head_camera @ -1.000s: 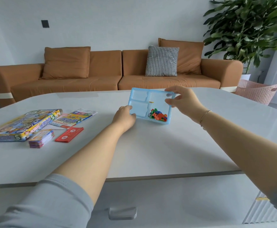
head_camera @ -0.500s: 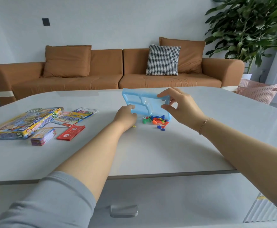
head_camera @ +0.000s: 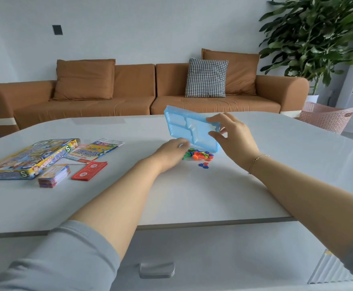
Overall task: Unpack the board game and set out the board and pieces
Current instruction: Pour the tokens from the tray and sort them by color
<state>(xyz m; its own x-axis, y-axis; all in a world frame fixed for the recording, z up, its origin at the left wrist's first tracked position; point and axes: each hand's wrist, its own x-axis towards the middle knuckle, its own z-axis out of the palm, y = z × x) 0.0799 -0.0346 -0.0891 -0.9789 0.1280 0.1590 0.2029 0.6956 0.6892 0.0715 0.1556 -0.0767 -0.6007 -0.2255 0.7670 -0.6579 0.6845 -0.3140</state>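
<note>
Blue plastic tray (head_camera: 190, 128) — now tipped over, gripped by right hand (head_camera: 233, 137) fingers; left hand (head_camera: 170, 152) steadying its edge — pieces (head_camera: 198, 155) spilled onto desk (head_camera: 192, 192), ready for sorting.

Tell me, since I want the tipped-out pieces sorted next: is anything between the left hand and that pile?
Nothing visible. The left hand sits right beside the colored pieces, on the table. The blue tray, tilted in both hands, hangs over the pile.

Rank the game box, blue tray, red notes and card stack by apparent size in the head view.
1. Game box.
2. Blue tray, though it is tilted and foreshortened.
3. Red notes and card stack: too alike to rank.
</note>
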